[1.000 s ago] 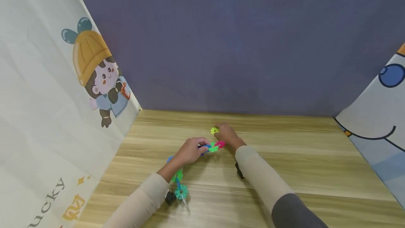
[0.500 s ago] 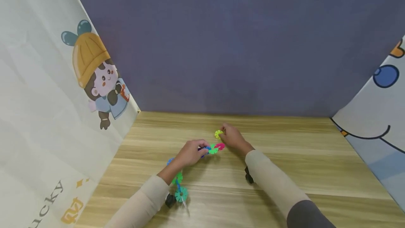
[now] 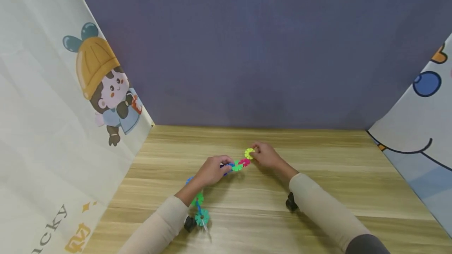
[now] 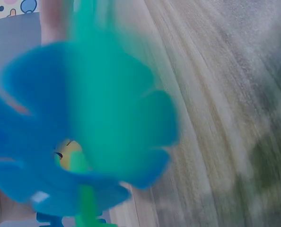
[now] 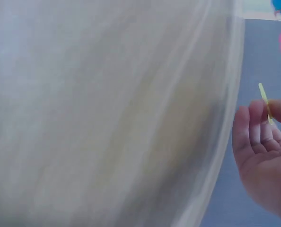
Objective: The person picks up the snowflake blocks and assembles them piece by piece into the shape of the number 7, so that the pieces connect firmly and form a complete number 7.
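My left hand (image 3: 214, 170) pinches a blue notched disc in a chain of linked snowflake discs. Beyond its fingertips the chain carries on with a green snowflake disc (image 3: 237, 166) and a pink snowflake disc (image 3: 244, 162) at its end. Behind that wrist the chain hangs toward me, down to a teal snowflake disc (image 3: 202, 218). A blue snowflake disc (image 4: 31, 142) fills much of the left wrist view, with blurred teal in front. Between thumb and fingers, my right hand (image 3: 266, 155) pinches a yellow snowflake disc (image 3: 249, 153), just above the pink one; the right wrist view shows it edge-on.
The wood-grain table (image 3: 318, 167) lies under both hands. A dark blue-grey panel (image 3: 261, 50) stands behind it. White printed sheets rise at the left (image 3: 35, 109) and right sides. A black wrist camera (image 3: 291, 202) sits under the right forearm, another under the left.
My right hand has drawn back to the right and toward me, bringing the yellow disc beside the pink one and turning it to face the camera. The left hand has barely moved.
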`<state>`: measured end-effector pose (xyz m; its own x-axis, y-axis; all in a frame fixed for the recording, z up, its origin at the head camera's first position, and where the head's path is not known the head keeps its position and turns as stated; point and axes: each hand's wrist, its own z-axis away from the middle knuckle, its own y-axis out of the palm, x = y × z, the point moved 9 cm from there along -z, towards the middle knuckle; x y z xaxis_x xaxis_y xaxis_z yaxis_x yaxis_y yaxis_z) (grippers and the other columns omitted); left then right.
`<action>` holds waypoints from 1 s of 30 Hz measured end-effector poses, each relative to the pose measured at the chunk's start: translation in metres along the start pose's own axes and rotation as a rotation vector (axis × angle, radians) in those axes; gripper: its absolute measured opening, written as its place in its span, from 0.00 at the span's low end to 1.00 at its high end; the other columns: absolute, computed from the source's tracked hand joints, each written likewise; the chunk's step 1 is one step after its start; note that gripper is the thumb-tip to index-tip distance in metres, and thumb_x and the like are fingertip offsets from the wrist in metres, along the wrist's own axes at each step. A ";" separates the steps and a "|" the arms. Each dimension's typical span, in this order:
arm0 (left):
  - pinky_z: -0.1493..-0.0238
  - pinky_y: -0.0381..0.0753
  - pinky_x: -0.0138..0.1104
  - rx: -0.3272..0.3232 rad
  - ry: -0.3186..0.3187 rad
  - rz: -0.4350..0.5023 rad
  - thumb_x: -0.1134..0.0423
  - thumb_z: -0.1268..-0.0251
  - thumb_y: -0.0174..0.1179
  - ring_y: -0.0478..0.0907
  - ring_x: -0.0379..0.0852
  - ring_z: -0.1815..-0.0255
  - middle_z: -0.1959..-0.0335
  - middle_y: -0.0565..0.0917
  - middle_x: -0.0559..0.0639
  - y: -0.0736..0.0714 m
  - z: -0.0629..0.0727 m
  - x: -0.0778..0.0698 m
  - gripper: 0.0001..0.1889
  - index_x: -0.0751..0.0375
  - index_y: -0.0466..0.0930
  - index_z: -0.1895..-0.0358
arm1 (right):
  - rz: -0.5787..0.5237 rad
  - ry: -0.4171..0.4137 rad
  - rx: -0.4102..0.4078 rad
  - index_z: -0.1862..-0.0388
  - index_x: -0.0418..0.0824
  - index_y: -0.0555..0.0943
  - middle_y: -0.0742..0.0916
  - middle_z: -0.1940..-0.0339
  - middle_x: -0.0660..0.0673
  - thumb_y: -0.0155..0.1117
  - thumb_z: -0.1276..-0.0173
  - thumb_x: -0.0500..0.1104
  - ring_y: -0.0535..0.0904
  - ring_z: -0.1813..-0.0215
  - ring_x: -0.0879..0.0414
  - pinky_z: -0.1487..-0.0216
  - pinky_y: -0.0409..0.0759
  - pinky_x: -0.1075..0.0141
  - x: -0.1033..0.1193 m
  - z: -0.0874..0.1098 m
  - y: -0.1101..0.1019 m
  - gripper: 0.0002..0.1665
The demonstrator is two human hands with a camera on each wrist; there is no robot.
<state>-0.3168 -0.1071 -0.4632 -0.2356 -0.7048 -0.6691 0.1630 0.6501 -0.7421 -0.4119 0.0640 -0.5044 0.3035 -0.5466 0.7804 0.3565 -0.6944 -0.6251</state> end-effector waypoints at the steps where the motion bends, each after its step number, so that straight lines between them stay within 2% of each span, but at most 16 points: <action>1: 0.62 0.80 0.32 0.000 -0.002 0.003 0.61 0.27 0.62 0.78 0.36 0.67 0.62 0.88 0.44 0.000 0.000 0.000 0.07 0.51 0.86 0.51 | -0.027 0.011 0.013 0.44 0.32 0.77 0.82 0.81 0.47 0.60 0.25 0.39 0.73 0.81 0.59 0.72 0.75 0.67 0.001 0.002 0.000 0.15; 9: 0.61 0.81 0.31 -0.008 0.028 -0.005 0.61 0.28 0.63 0.80 0.36 0.65 0.63 0.88 0.43 -0.003 -0.002 -0.003 0.08 0.53 0.86 0.51 | -0.119 0.008 0.045 0.46 0.31 0.76 0.81 0.82 0.46 0.60 0.25 0.39 0.76 0.79 0.58 0.73 0.75 0.68 0.011 0.014 -0.004 0.14; 20: 0.57 0.82 0.34 -0.009 0.035 -0.012 0.62 0.27 0.62 0.82 0.37 0.61 0.59 0.89 0.43 -0.005 0.000 -0.004 0.09 0.53 0.86 0.49 | -0.159 0.033 0.040 0.46 0.32 0.76 0.79 0.82 0.49 0.60 0.26 0.39 0.77 0.78 0.58 0.70 0.78 0.66 0.009 0.024 -0.009 0.15; 26: 0.59 0.82 0.33 -0.010 0.041 -0.015 0.63 0.27 0.62 0.81 0.37 0.62 0.60 0.89 0.44 -0.004 -0.001 -0.004 0.08 0.54 0.86 0.50 | -0.244 0.063 0.059 0.45 0.30 0.76 0.80 0.81 0.47 0.59 0.26 0.36 0.78 0.77 0.54 0.67 0.83 0.62 0.007 0.031 -0.010 0.14; 30: 0.59 0.82 0.33 -0.007 0.041 -0.015 0.62 0.27 0.62 0.81 0.36 0.63 0.60 0.89 0.44 -0.003 -0.001 -0.003 0.08 0.53 0.86 0.50 | -0.303 0.081 0.073 0.44 0.27 0.74 0.77 0.81 0.49 0.58 0.26 0.35 0.77 0.77 0.56 0.67 0.84 0.62 0.005 0.033 -0.009 0.16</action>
<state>-0.3175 -0.1062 -0.4589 -0.2767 -0.7024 -0.6558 0.1521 0.6418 -0.7516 -0.3840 0.0827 -0.4952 0.1030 -0.3576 0.9282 0.4835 -0.7975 -0.3609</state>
